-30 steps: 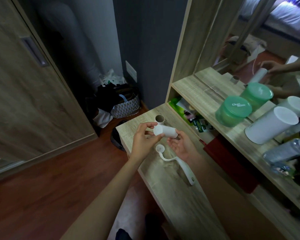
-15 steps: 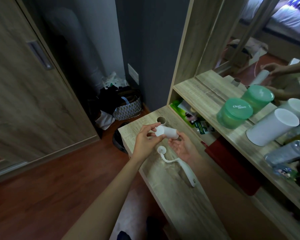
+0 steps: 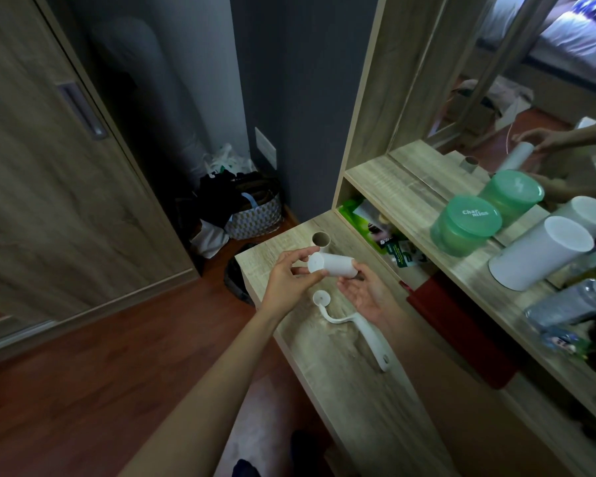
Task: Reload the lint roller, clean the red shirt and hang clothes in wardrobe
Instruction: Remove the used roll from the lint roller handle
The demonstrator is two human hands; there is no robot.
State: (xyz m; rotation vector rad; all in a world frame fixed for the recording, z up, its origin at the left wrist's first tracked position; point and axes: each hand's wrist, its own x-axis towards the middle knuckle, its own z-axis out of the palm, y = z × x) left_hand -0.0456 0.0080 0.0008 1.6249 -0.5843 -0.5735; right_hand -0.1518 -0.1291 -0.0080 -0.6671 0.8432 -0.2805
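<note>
A white lint roll refill [image 3: 331,265] is held level above the wooden dresser top [image 3: 351,370]. My left hand [image 3: 288,280] pinches its left end with thumb and fingers. My right hand [image 3: 367,290] cups its right end from below, palm up. Under the hands lies the bare white lint roller handle [image 3: 355,325], its round end cap toward me on the left. An empty brown cardboard core [image 3: 320,239] stands upright at the far end of the top. A red cloth [image 3: 461,325] lies folded in the shelf gap to the right.
A wooden shelf [image 3: 417,201] on the right carries two green lidded tubs [image 3: 465,225], white canisters [image 3: 541,253] and bottles, with a mirror behind. A patterned basket [image 3: 255,215] of clothes sits on the floor in the corner. The wardrobe's sliding door [image 3: 49,166] is at left.
The refill has stayed in both hands and shifted only slightly. My right palm has opened a little more under the roll. The view has tilted slightly.
</note>
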